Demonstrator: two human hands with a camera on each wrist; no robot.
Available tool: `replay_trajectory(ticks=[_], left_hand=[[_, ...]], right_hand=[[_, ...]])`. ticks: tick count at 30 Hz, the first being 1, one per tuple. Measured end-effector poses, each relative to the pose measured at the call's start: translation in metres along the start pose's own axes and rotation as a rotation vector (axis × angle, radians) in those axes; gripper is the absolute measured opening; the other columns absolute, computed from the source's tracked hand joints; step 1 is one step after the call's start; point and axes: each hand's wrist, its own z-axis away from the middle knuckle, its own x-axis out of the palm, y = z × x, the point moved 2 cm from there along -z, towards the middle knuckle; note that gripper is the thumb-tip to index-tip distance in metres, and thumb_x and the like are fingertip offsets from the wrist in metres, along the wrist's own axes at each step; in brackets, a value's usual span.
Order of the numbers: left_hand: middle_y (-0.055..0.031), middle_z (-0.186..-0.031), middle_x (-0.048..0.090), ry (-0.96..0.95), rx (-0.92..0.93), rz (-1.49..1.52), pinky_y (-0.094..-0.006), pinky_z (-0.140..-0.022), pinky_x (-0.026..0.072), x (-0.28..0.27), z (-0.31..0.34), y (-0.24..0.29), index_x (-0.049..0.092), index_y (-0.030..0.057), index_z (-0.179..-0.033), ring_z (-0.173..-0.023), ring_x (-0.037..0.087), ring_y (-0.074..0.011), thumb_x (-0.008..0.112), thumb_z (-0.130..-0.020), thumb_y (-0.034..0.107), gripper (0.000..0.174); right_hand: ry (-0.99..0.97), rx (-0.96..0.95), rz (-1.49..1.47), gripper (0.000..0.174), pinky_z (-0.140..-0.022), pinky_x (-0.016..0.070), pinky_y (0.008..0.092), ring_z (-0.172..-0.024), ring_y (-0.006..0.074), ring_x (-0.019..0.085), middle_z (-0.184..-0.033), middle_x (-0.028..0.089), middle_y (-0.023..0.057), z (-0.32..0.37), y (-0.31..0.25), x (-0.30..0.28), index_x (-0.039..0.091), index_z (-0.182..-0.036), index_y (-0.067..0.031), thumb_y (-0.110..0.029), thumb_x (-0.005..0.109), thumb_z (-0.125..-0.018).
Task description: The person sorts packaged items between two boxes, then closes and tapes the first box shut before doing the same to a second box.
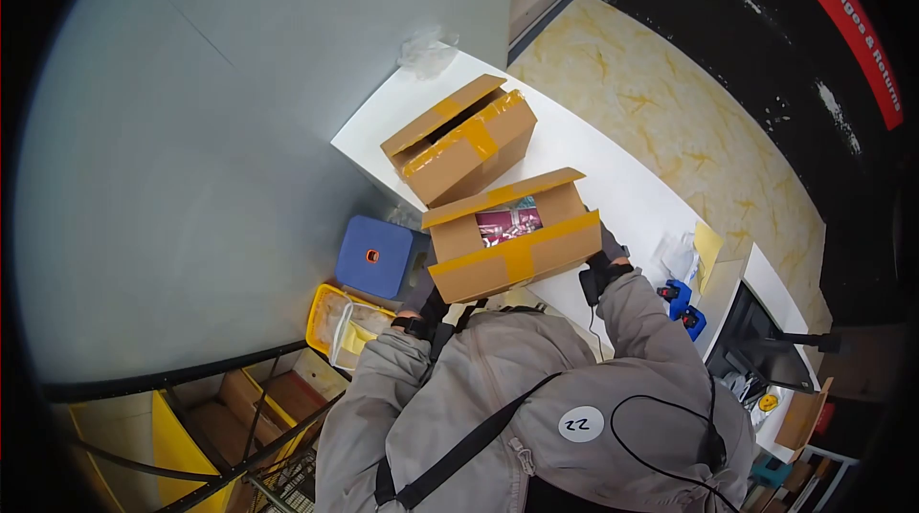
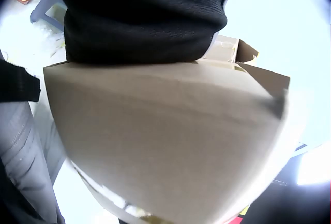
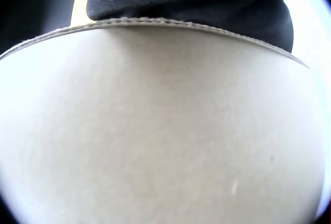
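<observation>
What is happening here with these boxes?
A person holds an open cardboard box between the left hand and the right hand, one on each side, at the near edge of the white table. Whether it rests on the table is unclear. Pink packets show inside. A second open box sits farther back on the table. A blue stool and a yellow bin stand below.

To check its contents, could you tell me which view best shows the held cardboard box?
The head view: the cardboard box appears whole, flaps open, pink items inside. Both wrist views show only its plain side, close and blurred.
</observation>
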Motion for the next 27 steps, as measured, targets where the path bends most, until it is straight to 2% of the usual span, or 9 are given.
replay_trajectory(ticks=[2, 4, 8, 12, 17, 20, 23, 25, 27], left_hand=[[-0.0132, -0.142, 0.070, 0.014, -0.058, 0.018, -0.0387, -0.106, 0.0542, -0.021, 0.014, 0.005, 0.054, 0.0060, -0.155, -0.128, 0.068, -0.0283, 0.066, -0.109, 0.040, 0.059], [-0.0132, -0.142, 0.070, 0.024, -0.119, 0.033, -0.0385, -0.106, 0.0542, 0.031, -0.034, 0.015, 0.055, 0.0055, -0.155, -0.127, 0.068, -0.0275, 0.066, -0.109, 0.039, 0.058], [-0.0132, -0.141, 0.070, 0.055, -0.240, 0.068, -0.0380, -0.106, 0.0542, -0.036, -0.014, 0.007, 0.055, 0.0045, -0.154, -0.127, 0.068, -0.0261, 0.066, -0.109, 0.038, 0.057], [-0.0132, -0.141, 0.071, 0.113, -0.348, 0.112, -0.0375, -0.106, 0.0542, -0.027, -0.026, 0.010, 0.056, 0.0035, -0.154, -0.127, 0.068, -0.0247, 0.065, -0.110, 0.036, 0.056], [-0.0133, -0.140, 0.071, 0.196, -0.460, 0.170, -0.0369, -0.106, 0.0542, -0.030, -0.031, 0.017, 0.057, 0.0023, -0.154, -0.127, 0.067, -0.0229, 0.065, -0.110, 0.035, 0.055], [-0.0133, -0.140, 0.071, 0.239, -0.503, 0.212, -0.0366, -0.106, 0.0542, -0.051, -0.031, 0.022, 0.057, 0.0015, -0.153, -0.127, 0.067, -0.0218, 0.064, -0.110, 0.033, 0.054], [-0.0133, -0.139, 0.071, 0.285, -0.547, 0.272, -0.0362, -0.105, 0.0542, -0.083, -0.029, 0.029, 0.058, 0.0008, -0.153, -0.126, 0.067, -0.0207, 0.064, -0.111, 0.032, 0.053], [-0.0168, -0.128, 0.077, 0.678, -0.233, 0.208, -0.0412, -0.101, 0.0574, -0.132, -0.033, 0.032, 0.061, -0.0063, -0.148, -0.112, 0.074, -0.0308, 0.067, -0.108, 0.043, 0.064], [-0.0215, -0.138, 0.073, 0.858, 0.058, -0.187, -0.0441, -0.108, 0.0547, -0.152, -0.037, 0.088, 0.056, -0.0048, -0.154, -0.124, 0.071, -0.0361, 0.067, -0.107, 0.041, 0.067]], right_hand=[[0.005, -0.035, -0.061, 0.050, -0.104, 0.0543, 0.0330, -0.121, 0.0172, 0.067, -0.138, 0.072, 0.0049, -0.080, 0.058, -0.037, 0.063, -0.151, -0.0067, -0.042, 0.054, -0.116], [0.226, 0.086, -0.470, 0.053, -0.105, 0.0554, 0.0365, -0.120, 0.0226, 0.069, -0.137, 0.072, 0.0085, -0.136, 0.117, -0.072, 0.065, -0.148, -0.0070, -0.047, 0.048, -0.117], [0.471, -0.044, -0.554, 0.059, -0.105, 0.0554, 0.0392, -0.118, 0.0243, 0.069, -0.133, 0.074, 0.0076, -0.153, 0.138, -0.084, 0.068, -0.144, -0.0053, -0.052, 0.044, -0.118], [0.623, -0.040, -0.853, 0.063, -0.107, 0.0538, 0.0400, -0.120, 0.0247, 0.068, -0.135, 0.073, 0.0063, -0.141, 0.122, -0.040, 0.065, -0.147, -0.0059, -0.056, 0.039, -0.118], [0.684, -0.139, -0.892, 0.064, -0.110, 0.0515, 0.0381, -0.125, 0.0217, 0.066, -0.142, 0.068, 0.0060, -0.140, 0.105, 0.013, 0.060, -0.152, -0.0071, -0.057, 0.039, -0.118], [0.651, -0.008, -0.072, 0.066, -0.115, 0.0484, 0.0371, -0.131, 0.0195, 0.062, -0.152, 0.061, 0.0058, -0.122, 0.097, 0.020, 0.050, -0.160, -0.0078, -0.057, 0.038, -0.118], [0.489, -0.061, -0.431, 0.069, -0.112, 0.0504, 0.0372, -0.129, 0.0214, 0.064, -0.153, 0.061, 0.0092, -0.084, 0.060, 0.034, 0.043, -0.165, -0.0058, -0.054, 0.047, -0.115], [0.399, -0.081, -0.604, 0.072, -0.110, 0.0514, 0.0372, -0.128, 0.0223, 0.065, -0.153, 0.061, 0.0109, -0.059, 0.025, 0.048, 0.040, -0.167, -0.0049, -0.052, 0.051, -0.114], [0.359, -0.075, -0.259, 0.064, -0.108, 0.0524, 0.0336, -0.128, 0.0182, 0.063, -0.150, 0.061, 0.0081, -0.038, -0.010, 0.065, 0.043, -0.164, -0.0066, -0.044, 0.058, -0.114]])
